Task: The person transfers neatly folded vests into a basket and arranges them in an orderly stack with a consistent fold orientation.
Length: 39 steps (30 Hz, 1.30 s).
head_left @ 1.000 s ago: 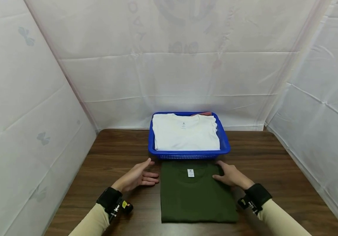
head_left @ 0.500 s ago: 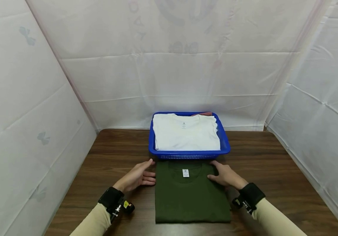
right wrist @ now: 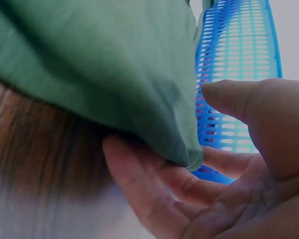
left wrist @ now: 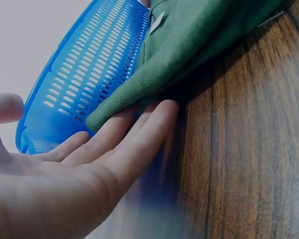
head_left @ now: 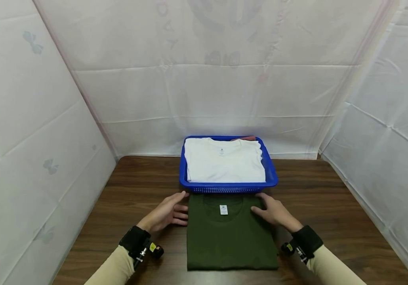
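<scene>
A folded dark green T-shirt (head_left: 230, 243) with a white neck label lies flat on the wooden table, its collar end close to a blue basket. At its left edge is my left hand (head_left: 164, 213); in the left wrist view the extended fingers (left wrist: 139, 142) reach just beneath the fabric's corner, thumb raised apart. On the opposite side, my right hand (head_left: 277, 213) has its fingers (right wrist: 139, 181) tucked under the shirt's edge. The right thumb (right wrist: 229, 97) stands off the cloth in the right wrist view.
The blue perforated basket (head_left: 228, 185) holds a folded white T-shirt (head_left: 225, 164) and a reddish cloth (head_left: 248, 138) at its back right. White sheeting (head_left: 218, 95) encloses the dark wooden table (head_left: 147, 178) at the back and sides.
The green T-shirt and my right hand have shifted slightly left, up to my left fingertips. My right thumb has since risen a little. The left hand is nearly still.
</scene>
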Available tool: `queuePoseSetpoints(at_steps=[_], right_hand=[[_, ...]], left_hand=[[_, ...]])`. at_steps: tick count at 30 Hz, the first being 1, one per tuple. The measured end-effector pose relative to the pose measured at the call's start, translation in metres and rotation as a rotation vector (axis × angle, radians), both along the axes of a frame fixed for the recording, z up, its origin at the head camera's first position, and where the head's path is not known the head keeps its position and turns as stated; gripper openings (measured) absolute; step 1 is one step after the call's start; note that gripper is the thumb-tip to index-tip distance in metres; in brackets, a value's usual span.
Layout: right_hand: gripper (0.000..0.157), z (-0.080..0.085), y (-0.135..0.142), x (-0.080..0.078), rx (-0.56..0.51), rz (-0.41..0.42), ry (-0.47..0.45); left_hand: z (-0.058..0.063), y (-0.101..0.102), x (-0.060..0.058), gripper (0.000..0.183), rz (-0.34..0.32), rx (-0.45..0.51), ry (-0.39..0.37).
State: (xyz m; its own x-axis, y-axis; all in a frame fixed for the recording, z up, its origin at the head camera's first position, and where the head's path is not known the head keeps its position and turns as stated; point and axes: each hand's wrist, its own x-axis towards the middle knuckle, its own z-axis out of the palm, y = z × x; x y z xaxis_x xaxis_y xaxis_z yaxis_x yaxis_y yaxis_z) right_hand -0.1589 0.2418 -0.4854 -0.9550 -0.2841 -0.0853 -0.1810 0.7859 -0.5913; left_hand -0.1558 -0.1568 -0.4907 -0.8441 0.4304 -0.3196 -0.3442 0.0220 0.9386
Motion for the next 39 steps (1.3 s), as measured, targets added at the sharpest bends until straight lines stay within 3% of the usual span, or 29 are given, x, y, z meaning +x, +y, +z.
queuePoseSetpoints(at_steps=[9,17,21,30,39], right_hand=[[0.055,0.006,-0.002,-0.002,-0.119,-0.040,-0.047],[0.059,0.003,0.002,0.002,-0.216,-0.098,-0.062],[0.061,0.002,0.005,0.002,-0.299,-0.082,-0.112],[0.064,-0.006,0.008,-0.001,-0.327,-0.067,-0.175],[0.062,-0.011,0.009,-0.002,-0.306,-0.085,-0.162]], left_hand=[[0.001,0.001,0.002,0.076,0.008,0.038,-0.017],[-0.002,0.005,-0.001,0.044,0.048,0.047,-0.012],[-0.003,0.006,-0.001,0.036,0.013,0.036,-0.001],[-0.006,0.006,-0.002,0.049,-0.123,0.008,0.051],[-0.010,0.008,-0.003,0.050,-0.136,0.005,0.040]])
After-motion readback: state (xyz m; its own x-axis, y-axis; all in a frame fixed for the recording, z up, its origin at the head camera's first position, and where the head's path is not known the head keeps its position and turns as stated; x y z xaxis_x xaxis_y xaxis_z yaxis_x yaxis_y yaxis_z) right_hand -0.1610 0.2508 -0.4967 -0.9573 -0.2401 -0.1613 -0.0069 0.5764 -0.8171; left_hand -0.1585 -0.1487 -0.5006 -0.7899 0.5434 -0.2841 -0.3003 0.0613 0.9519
